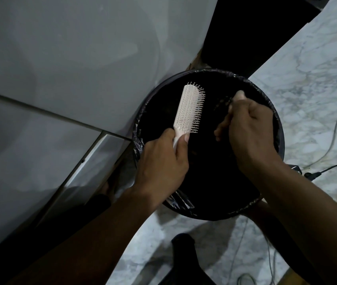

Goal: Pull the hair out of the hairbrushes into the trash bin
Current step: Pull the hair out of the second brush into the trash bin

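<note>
A pale pink hairbrush (190, 109) is held over the round trash bin (277, 128), which is lined with a black bag. My left hand (163, 161) grips the brush by its handle, with the bristles facing right. My right hand (249, 132) hovers over the bin's right half, fingers pinched together on what looks like a small dark tuft of hair (223, 103). The tuft is hard to make out against the dark bag. The bin's inside is too dark to see into.
A white cabinet or appliance (60, 68) stands to the left of the bin. The floor is marbled tile (317, 79). Cables (328, 167) lie on the floor at the right. A dark foot (184, 249) shows at the bottom.
</note>
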Available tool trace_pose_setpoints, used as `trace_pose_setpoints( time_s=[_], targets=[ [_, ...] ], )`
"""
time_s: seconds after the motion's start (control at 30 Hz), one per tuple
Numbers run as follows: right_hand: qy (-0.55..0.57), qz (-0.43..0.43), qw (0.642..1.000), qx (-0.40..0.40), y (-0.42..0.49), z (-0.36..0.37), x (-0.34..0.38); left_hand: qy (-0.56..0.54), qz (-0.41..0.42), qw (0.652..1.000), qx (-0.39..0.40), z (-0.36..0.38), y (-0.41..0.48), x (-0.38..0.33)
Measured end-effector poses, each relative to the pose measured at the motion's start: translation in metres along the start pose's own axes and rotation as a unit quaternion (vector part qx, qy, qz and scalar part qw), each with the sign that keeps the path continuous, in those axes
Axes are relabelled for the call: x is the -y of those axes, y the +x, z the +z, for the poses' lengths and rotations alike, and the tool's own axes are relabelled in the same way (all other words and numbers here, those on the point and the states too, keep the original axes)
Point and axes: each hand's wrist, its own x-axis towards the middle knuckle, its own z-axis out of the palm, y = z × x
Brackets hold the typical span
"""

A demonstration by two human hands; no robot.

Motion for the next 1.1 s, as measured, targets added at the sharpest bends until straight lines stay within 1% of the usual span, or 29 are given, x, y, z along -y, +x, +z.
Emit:
trace_pose_setpoints(
  time_s=[0.1,0.17,0.27,0.33,0.4,0.43,0.5,0.53,0.63,0.73,0.8,0.87,0.97,1.1],
  targets=[
    [0.002,0.058,0.998,-0.033,0.007,-0.009,0.002,0.001,-0.011,1.0,-0.005,0.0,0.001,0.002],
    [-0.001,0.078,0.997,-0.025,0.009,-0.008,-0.001,0.001,-0.012,1.0,-0.008,-0.001,0.001,0.002],
    [0.009,0.142,0.989,0.037,0.007,-0.002,-0.007,0.01,-0.006,1.0,-0.008,-0.001,0.001,0.0],
    [0.041,0.157,0.983,0.087,0.002,0.002,-0.005,0.015,0.0,1.0,-0.008,-0.001,0.0,-0.001],
    [0.06,0.13,0.981,0.133,-0.007,0.007,-0.001,0.018,0.005,1.0,-0.01,0.0,-0.001,-0.003],
    [0.067,0.118,0.981,0.139,-0.011,0.01,-0.001,0.018,0.006,1.0,-0.007,0.0,-0.002,-0.005],
    [0.063,0.103,0.986,0.118,-0.018,0.015,-0.003,0.018,0.011,1.0,0.005,0.002,-0.007,-0.008],
    [0.041,0.088,0.99,0.099,-0.02,0.017,-0.006,0.021,0.014,1.0,0.009,0.003,-0.009,-0.009],
    [-0.032,0.014,0.998,0.055,-0.024,0.02,-0.011,0.033,0.022,0.999,0.008,0.006,-0.015,-0.011],
    [-0.088,-0.068,0.994,0.019,-0.029,0.02,-0.011,0.047,0.021,0.999,0.007,0.006,-0.016,-0.013],
    [-0.115,-0.104,0.988,0.015,-0.03,0.02,-0.012,0.045,0.019,0.999,0.006,0.006,-0.016,-0.013],
    [-0.119,-0.113,0.986,0.013,-0.028,0.019,-0.013,0.039,0.017,0.999,0.006,0.005,-0.015,-0.014],
    [-0.113,-0.103,0.988,0.001,-0.025,0.018,-0.012,0.036,0.021,0.999,-0.002,0.0,-0.01,-0.016],
    [-0.101,-0.067,0.992,0.02,-0.019,0.019,-0.014,0.034,0.023,0.999,-0.014,-0.003,-0.007,-0.016]
  ],
)
